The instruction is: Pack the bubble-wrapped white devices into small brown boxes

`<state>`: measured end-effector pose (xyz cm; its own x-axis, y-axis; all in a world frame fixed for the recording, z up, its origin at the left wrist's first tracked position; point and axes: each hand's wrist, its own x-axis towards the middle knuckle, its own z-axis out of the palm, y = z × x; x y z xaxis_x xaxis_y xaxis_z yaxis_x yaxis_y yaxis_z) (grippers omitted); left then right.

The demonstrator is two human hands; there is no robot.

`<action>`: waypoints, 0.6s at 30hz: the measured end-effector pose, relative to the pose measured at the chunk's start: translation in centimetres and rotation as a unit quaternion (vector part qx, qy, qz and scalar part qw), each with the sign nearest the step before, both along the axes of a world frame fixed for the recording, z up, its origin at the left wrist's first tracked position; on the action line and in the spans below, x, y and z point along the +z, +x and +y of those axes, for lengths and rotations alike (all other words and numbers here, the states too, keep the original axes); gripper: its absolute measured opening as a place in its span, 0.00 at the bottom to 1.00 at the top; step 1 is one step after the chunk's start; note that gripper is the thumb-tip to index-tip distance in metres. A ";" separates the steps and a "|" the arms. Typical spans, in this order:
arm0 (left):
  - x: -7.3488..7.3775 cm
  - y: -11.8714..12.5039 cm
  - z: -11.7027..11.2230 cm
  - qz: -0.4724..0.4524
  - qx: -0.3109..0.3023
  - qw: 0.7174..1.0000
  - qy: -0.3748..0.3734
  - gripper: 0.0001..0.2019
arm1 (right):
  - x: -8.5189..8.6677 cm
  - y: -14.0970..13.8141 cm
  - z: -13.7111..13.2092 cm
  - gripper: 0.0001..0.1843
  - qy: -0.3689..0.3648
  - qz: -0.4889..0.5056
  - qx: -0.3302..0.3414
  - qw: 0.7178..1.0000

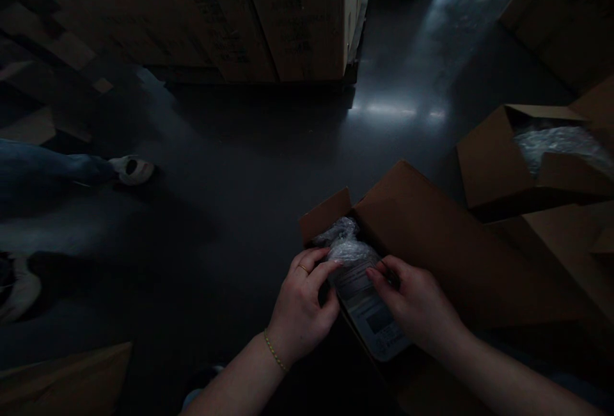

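Note:
A brown cardboard box (422, 230) lies below me with a flap (327, 214) raised at its far left end. Crumpled clear plastic wrap (352, 251) shows at its open side, beside a flat pack with a printed label (378, 320). My left hand (304, 294), wearing a ring and a thin yellow bracelet, rests its fingertips on the wrap and the pack's left edge, thumb and fingers apart. My right hand (415, 297) is closed in a pinch at the pack's right edge; whatever lies between its fingertips is too dark to make out.
On the right stands another open box (499, 160) with plastic wrap (559, 144) inside. Stacked cartons (307, 19) on a pallet line the far side. At left, a person's leg and shoe (134, 169) are on the dark, shiny floor (259, 160). A cardboard piece (67, 374) lies lower left.

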<state>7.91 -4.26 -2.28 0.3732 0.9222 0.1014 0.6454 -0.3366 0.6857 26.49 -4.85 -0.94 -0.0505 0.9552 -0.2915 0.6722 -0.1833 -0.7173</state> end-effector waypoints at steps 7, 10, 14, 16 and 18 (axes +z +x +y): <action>-0.2 -0.1 -0.1 -0.002 0.002 1.000 0.006 0.19 | 0.0 -0.1 -0.1 0.14 -0.003 0.000 -0.005 1.000; -0.2 -0.2 -0.2 0.003 0.001 1.000 0.009 0.20 | 0.1 -0.2 0.0 0.14 0.005 -0.008 -0.004 1.000; -0.3 0.0 -0.4 0.009 0.009 1.000 0.012 0.20 | 0.1 -0.3 0.0 0.13 0.006 -0.023 -0.006 1.000; -0.4 0.2 -0.6 0.014 0.021 1.000 0.017 0.19 | 0.1 -0.3 0.0 0.13 0.007 -0.027 -0.007 1.000; -0.6 0.6 -0.7 0.021 0.033 0.999 0.024 0.19 | 0.0 -0.3 0.0 0.13 0.008 -0.029 -0.006 1.000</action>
